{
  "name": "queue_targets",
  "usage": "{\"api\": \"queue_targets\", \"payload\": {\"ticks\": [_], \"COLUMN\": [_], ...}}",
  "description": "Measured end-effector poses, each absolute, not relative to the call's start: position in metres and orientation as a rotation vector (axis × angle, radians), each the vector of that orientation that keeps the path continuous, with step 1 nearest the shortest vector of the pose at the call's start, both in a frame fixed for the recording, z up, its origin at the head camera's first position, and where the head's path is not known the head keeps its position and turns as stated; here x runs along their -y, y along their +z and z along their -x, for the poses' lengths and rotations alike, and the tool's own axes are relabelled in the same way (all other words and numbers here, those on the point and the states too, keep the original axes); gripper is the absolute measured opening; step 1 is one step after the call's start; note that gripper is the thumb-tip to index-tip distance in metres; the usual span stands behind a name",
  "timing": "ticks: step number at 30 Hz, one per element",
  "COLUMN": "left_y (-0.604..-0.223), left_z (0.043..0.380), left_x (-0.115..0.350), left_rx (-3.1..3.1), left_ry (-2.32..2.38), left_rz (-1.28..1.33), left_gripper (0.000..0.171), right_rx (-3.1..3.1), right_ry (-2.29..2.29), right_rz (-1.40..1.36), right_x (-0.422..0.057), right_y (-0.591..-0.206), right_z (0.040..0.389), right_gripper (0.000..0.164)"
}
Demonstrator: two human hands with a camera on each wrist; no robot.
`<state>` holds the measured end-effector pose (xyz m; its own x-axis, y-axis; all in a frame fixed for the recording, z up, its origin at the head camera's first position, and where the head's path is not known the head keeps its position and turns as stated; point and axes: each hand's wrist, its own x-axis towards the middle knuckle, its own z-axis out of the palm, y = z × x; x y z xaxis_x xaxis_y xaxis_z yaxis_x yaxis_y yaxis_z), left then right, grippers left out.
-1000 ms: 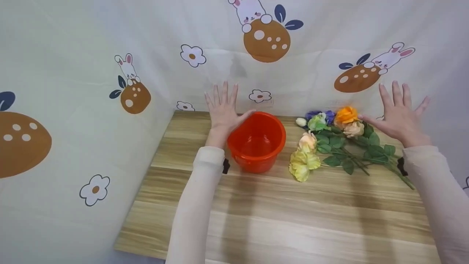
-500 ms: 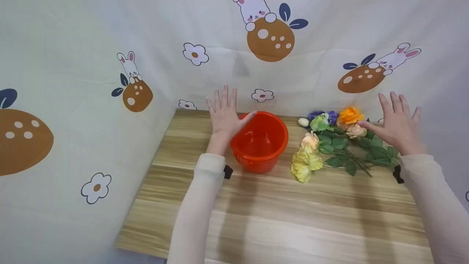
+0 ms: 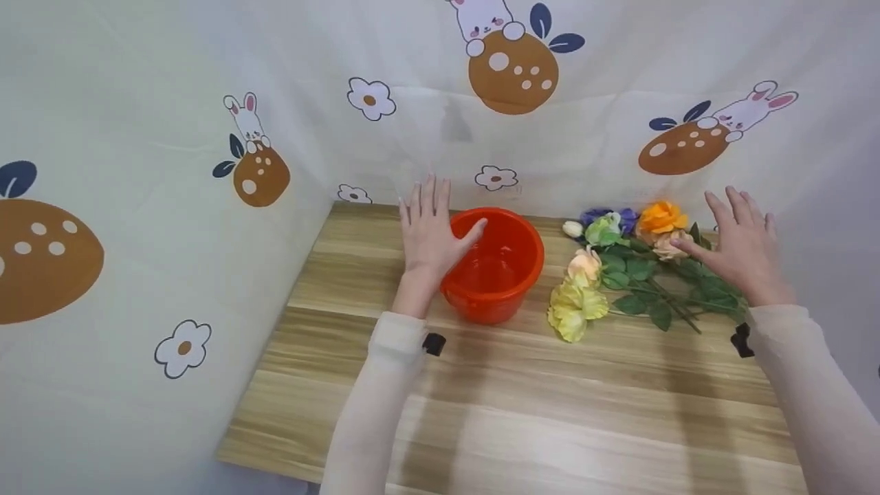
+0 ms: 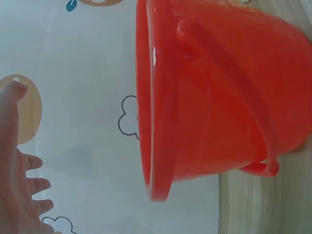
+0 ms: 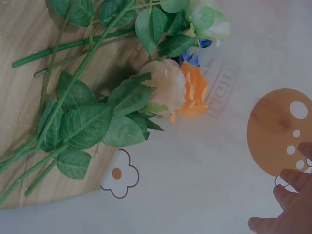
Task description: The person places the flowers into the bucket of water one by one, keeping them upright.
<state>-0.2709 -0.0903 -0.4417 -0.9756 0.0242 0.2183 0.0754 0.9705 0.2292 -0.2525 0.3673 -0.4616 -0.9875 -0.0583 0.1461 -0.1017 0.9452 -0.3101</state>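
Observation:
A red bucket [image 3: 491, 261] stands upright toward the back of the table, its handle [image 4: 239, 73] hanging down the side in the left wrist view. My left hand [image 3: 430, 237] is raised by the bucket's left rim, fingers straight and thumb spread over the opening, holding nothing. Artificial flowers lie to the bucket's right: a yellow bloom [image 3: 576, 309], an orange bloom [image 3: 663, 216], a peach bloom [image 3: 584, 267] and several others with green leafy stems. Above the right end of those stems hovers my right hand [image 3: 742, 251], spread and holding nothing.
The wood-grain table [image 3: 522, 405] has its left edge along a patterned cloth [image 3: 172, 261]. The same kind of cloth with rabbits and white flowers hangs behind the bucket and blooms. A dark wrist piece [image 3: 433, 344] shows beside the left sleeve.
Both hands have come down and a little nearer, the right also shifting inward over the stems. The bucket and flowers keep their places on the table; the head view has shifted slightly.

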Motion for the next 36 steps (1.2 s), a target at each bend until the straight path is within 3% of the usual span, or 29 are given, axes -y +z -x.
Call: {"api": "queue_targets", "payload": {"ticks": [23, 36], "left_y": [-0.504, -0.542], "left_z": [0.217, 0.191], "left_x": [0.080, 0.062], "left_rx": [2.740, 2.511], "left_ry": [-0.938, -1.174], "left_rz": [-0.066, -0.173], "left_gripper": [0.095, 0.116], "right_rx": [2.918, 2.882], "right_ry": [0.624, 0.740], "right_rz": [-0.209, -0.235], "right_x": [-0.357, -0.343], "right_y": [-0.496, -0.532], "right_z": [0.238, 0.224], "right_gripper": [0.090, 0.082]}}
